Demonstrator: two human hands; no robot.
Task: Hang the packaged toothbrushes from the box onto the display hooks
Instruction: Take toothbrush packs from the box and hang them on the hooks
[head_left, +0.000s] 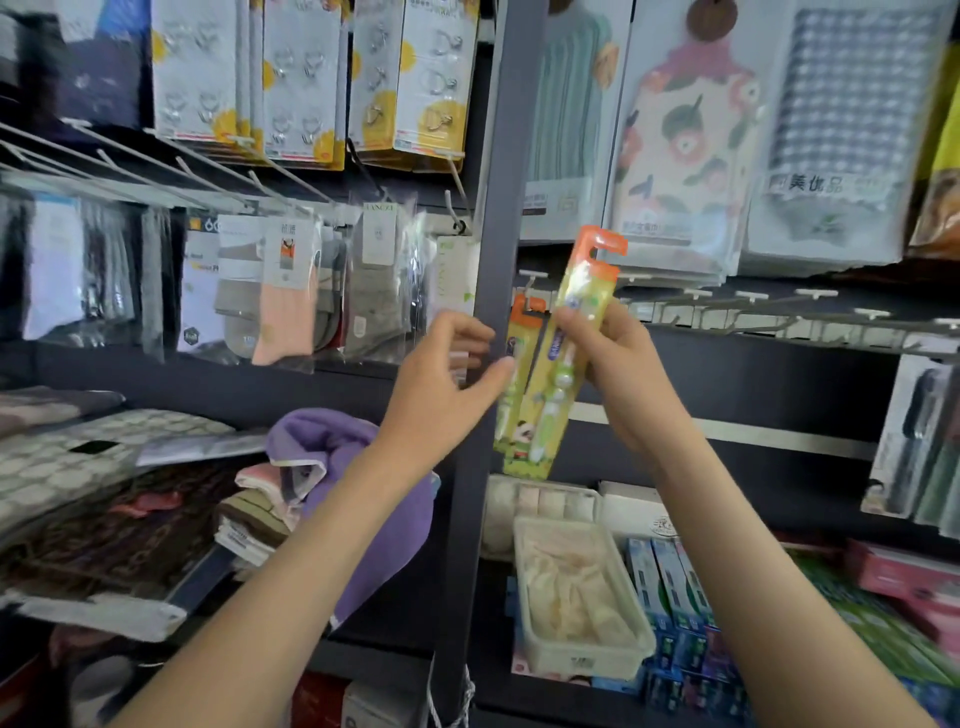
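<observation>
Two bare forearms rise from the lower edge toward a shop display. At right, the right hand (618, 364) pinches a packaged toothbrush (551, 384) between thumb and curled fingers, gripping its yellow card just below the orange hanger tab; the pack is tilted, tab uppermost and leaning right. Just beside it on the left, a second toothbrush pack (511, 415) hangs upright from a white display hook (530, 285), close against the dark upright post (498, 208). The left hand (441, 374) holds nothing, its fingers loosely bent and its thumb reaching to the hanging pack's edge; whether it touches cannot be told. A row of bare hooks (753, 312) runs to the right. Below lie a translucent plastic tray (535, 561), toothpaste boxes (670, 587) and, left of the post, a purple towel (337, 452); packaged socks (291, 291) hang above it.
</observation>
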